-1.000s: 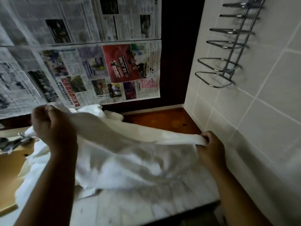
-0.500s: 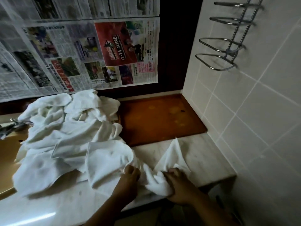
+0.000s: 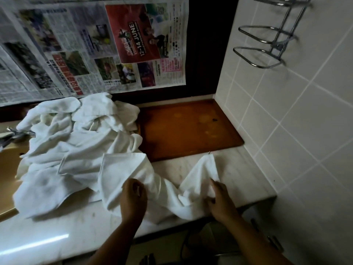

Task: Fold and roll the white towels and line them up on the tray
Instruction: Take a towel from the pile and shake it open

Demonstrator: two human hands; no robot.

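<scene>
We had lowered the towel (image 3: 166, 196), stretched in the air a second before, onto the counter (image 3: 238, 169) just before the tray (image 3: 187, 127), left hand (image 3: 133, 196) and right hand (image 3: 219, 199) both pinching its bunched cloth, so folding could probably begin.

Brightness: dim overall; the lower centre of the frame is nearly black.
Brightest: white towels (image 3: 76, 150), centre left, with soft shadows in the folds.
Glare: pale streak on the countertop (image 3: 47, 243), lower left.
Blur: wire rack (image 3: 267, 44), upper right, smeared; newspaper (image 3: 86, 44) print soft.
Distortion: lines of the wall tiles (image 3: 305, 131) bow slightly at the right edge.
</scene>
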